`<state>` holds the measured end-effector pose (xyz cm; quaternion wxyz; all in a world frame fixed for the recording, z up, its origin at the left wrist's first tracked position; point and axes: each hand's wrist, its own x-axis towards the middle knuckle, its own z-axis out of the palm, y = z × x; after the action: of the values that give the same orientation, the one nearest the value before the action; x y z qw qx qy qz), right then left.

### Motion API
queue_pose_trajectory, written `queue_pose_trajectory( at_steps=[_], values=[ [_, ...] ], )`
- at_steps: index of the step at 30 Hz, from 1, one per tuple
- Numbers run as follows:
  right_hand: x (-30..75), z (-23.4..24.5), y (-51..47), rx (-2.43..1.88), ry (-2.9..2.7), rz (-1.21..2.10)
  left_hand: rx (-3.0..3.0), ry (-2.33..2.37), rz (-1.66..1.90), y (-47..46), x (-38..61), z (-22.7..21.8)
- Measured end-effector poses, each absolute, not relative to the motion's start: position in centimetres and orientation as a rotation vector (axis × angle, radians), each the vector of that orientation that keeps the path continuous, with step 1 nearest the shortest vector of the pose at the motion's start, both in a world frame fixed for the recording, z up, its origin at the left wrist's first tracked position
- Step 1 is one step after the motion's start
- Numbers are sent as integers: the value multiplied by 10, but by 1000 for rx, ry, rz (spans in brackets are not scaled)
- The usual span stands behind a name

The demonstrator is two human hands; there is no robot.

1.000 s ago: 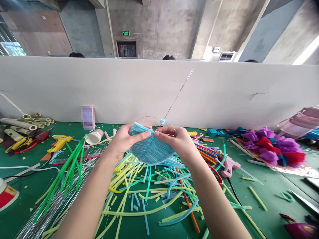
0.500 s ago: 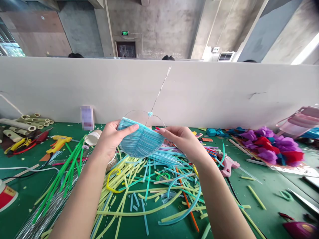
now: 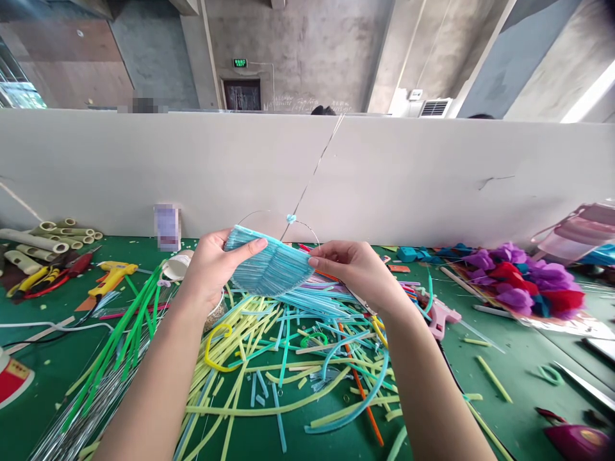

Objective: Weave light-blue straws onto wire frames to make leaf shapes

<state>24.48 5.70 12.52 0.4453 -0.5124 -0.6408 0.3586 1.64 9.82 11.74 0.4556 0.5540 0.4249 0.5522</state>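
Note:
A light blue half-round panel (image 3: 271, 266) of fuzzy pipe cleaner strips is held up above the table, its straight edge on top and sloping down to the right. My left hand (image 3: 211, 266) grips its left end, thumb on the front face and fingers hidden behind. At the right corner my right hand (image 3: 353, 266) pinches the panel's edge, close to a thin wire that curves down there. Behind the panel rises a twisted wire stem (image 3: 314, 173), slanting up to the right. A small blue knot (image 3: 291, 219) sits low on that stem, where the wire arcs meet.
Loose yellow and blue pipe cleaners (image 3: 250, 358) cover the table below my hands. A yellow glue gun (image 3: 115, 276) and bamboo pieces (image 3: 43, 240) lie left. To the right are a pink glue gun (image 3: 439, 314), purple and red petals (image 3: 528, 278) and a pointed blade (image 3: 583, 384). A white partition (image 3: 408, 179) stands behind.
The panel has tipped slightly, its lower edge rising a little. The stem's top has swung to the right. Both hands keep their hold.

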Motion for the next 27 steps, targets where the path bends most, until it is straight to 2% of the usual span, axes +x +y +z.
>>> queue_pose_trajectory(
  at_steps=[9, 18, 23, 27],
  values=[
    [246, 124, 58, -1228, -1504, 931, 1351, 1049, 1523, 94, 19, 120],
    [239, 121, 61, -1244, -1428, 670, 1528, 1137, 1754, 77, 33, 128],
    [232, 115, 65, -1274, -1321, 434, 1866, 1215, 1774, 60, 45, 130],
    [232, 110, 69, -1172, -1184, 334, 2326, 907, 1569, 49, 50, 132]
  ],
)
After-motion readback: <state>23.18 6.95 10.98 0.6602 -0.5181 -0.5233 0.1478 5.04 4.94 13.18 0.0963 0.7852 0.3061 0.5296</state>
